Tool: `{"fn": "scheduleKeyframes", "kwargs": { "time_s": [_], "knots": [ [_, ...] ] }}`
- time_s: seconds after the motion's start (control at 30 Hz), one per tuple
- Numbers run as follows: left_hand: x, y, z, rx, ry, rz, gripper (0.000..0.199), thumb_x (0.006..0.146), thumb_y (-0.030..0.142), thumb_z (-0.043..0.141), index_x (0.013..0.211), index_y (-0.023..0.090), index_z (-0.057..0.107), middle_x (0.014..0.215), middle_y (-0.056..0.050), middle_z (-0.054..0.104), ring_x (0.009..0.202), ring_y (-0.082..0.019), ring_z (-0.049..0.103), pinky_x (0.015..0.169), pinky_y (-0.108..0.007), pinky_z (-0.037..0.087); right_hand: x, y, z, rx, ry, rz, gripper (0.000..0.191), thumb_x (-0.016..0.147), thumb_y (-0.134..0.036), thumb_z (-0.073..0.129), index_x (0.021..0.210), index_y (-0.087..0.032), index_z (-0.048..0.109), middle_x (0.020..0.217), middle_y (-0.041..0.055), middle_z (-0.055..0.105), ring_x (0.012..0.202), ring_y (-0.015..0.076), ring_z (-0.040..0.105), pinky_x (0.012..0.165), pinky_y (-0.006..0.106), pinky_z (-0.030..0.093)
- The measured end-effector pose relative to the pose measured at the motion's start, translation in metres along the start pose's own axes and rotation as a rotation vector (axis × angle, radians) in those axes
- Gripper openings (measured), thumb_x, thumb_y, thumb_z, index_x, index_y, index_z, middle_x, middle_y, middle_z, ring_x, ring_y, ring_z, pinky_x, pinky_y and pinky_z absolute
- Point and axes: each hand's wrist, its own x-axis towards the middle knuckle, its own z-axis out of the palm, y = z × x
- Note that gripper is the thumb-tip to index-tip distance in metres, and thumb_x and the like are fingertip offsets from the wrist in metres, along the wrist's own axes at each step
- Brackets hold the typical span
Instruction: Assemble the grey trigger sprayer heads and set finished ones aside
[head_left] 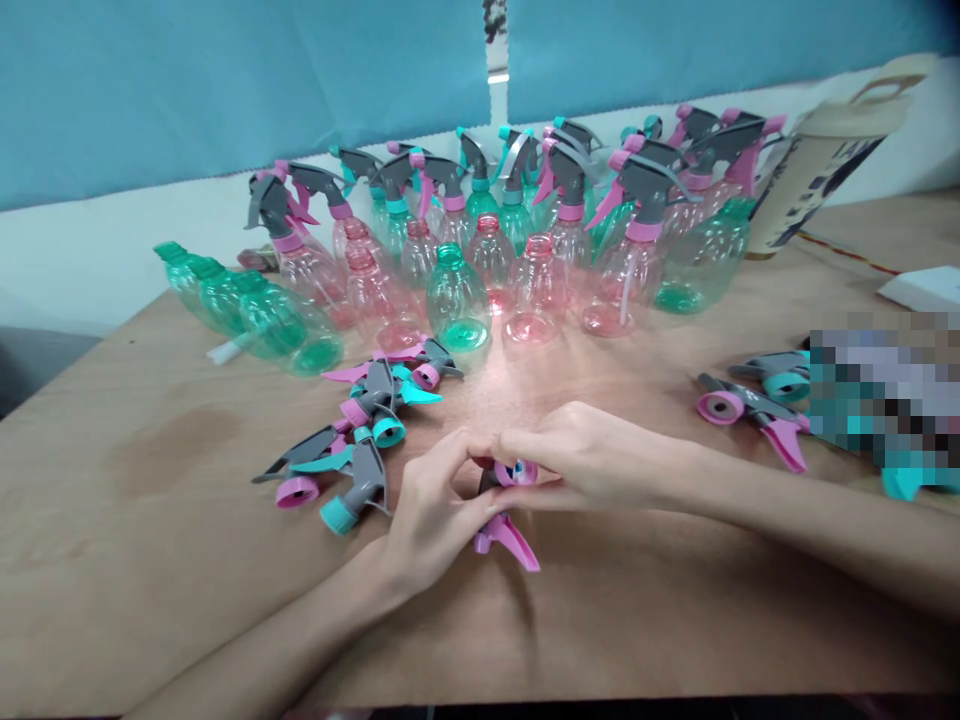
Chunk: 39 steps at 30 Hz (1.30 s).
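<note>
I see both hands together above the wooden table (187, 560), in front of the bottles. My left hand (442, 510) grasps a pink-and-grey spray head (511, 535) by its body, trigger pointing down. My right hand (577, 460) pinches at its pink collar. Loose spray heads (364, 480) lie just beside the left hand; a green bottle (459, 300) stands upright beyond both hands.
</note>
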Motion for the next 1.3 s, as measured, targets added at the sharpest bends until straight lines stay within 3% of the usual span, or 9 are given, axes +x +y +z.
{"fn": "scheduleKeyframes", "kwargs": {
  "time_s": [0.17, 0.37, 0.63, 0.77, 0.97, 1.3],
  "knots": [
    [-0.002, 0.000, 0.001, -0.044, -0.028, -0.055, 0.019, 0.072, 0.008, 0.071, 0.084, 0.017, 0.058, 0.073, 0.002, 0.061, 0.062, -0.012, 0.059, 0.055, -0.020, 0.046, -0.002, 0.002, 0.004, 0.064, 0.000, -0.015, 0.030, 0.094, -0.043, 0.041, 0.091, -0.017, 0.056, 0.063, -0.0038, 0.052, 0.048, 0.0080, 0.040, 0.048, 0.022, 0.029],
    [0.001, 0.001, -0.003, -0.039, 0.005, -0.001, 0.023, 0.073, 0.012, 0.073, 0.090, 0.019, 0.059, 0.084, 0.001, 0.066, 0.077, -0.015, 0.063, 0.070, -0.024, 0.048, 0.001, -0.001, -0.002, 0.333, 0.064, 0.183, 0.033, 0.081, -0.048, 0.061, 0.078, -0.018, 0.047, 0.058, -0.0081, 0.045, 0.046, 0.0049, 0.041, 0.046, 0.018, 0.030],
    [0.001, -0.002, -0.003, 0.066, 0.072, 0.025, 0.035, 0.070, 0.009, 0.076, 0.099, 0.021, 0.059, 0.091, 0.002, 0.067, 0.084, -0.012, 0.064, 0.076, -0.020, 0.048, 0.007, -0.006, -0.019, 0.571, -0.023, 0.343, 0.006, 0.094, -0.024, 0.044, 0.090, -0.019, 0.043, 0.064, -0.0066, 0.055, 0.055, 0.0069, 0.049, 0.050, 0.019, 0.035],
    [0.002, -0.001, -0.003, 0.056, 0.075, 0.051, 0.034, 0.072, 0.012, 0.075, 0.101, 0.021, 0.059, 0.094, 0.001, 0.068, 0.087, -0.014, 0.064, 0.079, -0.022, 0.049, 0.007, -0.007, -0.027, 0.575, -0.032, 0.354, 0.008, 0.092, -0.019, 0.046, 0.096, -0.019, 0.040, 0.069, -0.0063, 0.054, 0.058, 0.0071, 0.049, 0.051, 0.019, 0.035],
    [0.002, -0.002, -0.004, 0.050, 0.081, 0.077, 0.033, 0.074, 0.018, 0.074, 0.103, 0.021, 0.058, 0.091, -0.001, 0.067, 0.084, -0.016, 0.064, 0.073, -0.026, 0.051, 0.007, -0.013, -0.039, 0.596, -0.053, 0.335, 0.009, 0.091, -0.019, 0.049, 0.090, -0.020, 0.040, 0.070, -0.0063, 0.054, 0.060, 0.0072, 0.049, 0.052, 0.020, 0.034],
    [0.000, -0.002, -0.002, -0.010, 0.082, 0.062, 0.037, 0.073, 0.011, 0.074, 0.104, 0.021, 0.058, 0.092, -0.001, 0.066, 0.084, -0.016, 0.064, 0.076, -0.028, 0.052, 0.007, -0.005, -0.019, 0.558, 0.086, 0.362, 0.019, 0.085, -0.029, 0.060, 0.088, -0.020, 0.043, 0.063, -0.0069, 0.055, 0.054, 0.0080, 0.049, 0.050, 0.021, 0.034]
  ]
}}
